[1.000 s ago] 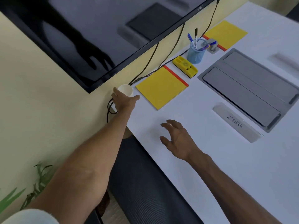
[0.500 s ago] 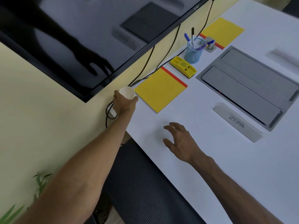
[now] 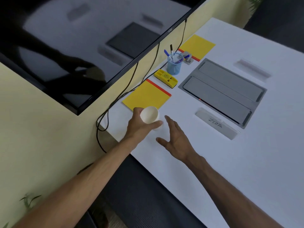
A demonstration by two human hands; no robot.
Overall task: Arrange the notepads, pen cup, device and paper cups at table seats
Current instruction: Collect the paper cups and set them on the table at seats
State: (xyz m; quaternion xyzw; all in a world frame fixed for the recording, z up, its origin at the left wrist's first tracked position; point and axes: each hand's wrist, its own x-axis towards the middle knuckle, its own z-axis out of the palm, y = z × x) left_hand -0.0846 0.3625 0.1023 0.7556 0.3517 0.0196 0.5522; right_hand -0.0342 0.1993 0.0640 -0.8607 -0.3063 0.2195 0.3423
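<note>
Left hand (image 3: 139, 127): fingers wrapped round a small white paper cup (image 3: 149, 116), tilted, mouth toward the viewer, at centre frame over the near corner of a yellow notepad with red binding (image 3: 146, 95). Right hand (image 3: 176, 139): fingers spread, grasping nothing, just right of the cup above the white table (image 3: 246, 162). Upper centre: yellow rectangular plastic device (image 3: 165, 78), blue translucent pen cup (image 3: 174, 66), second yellow notepad (image 3: 198, 45).

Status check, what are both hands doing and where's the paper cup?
Left hand shut on paper cup, tilted, just off near notepad corner. Right hand open, empty, beside cup. Nothing in the way.
</note>
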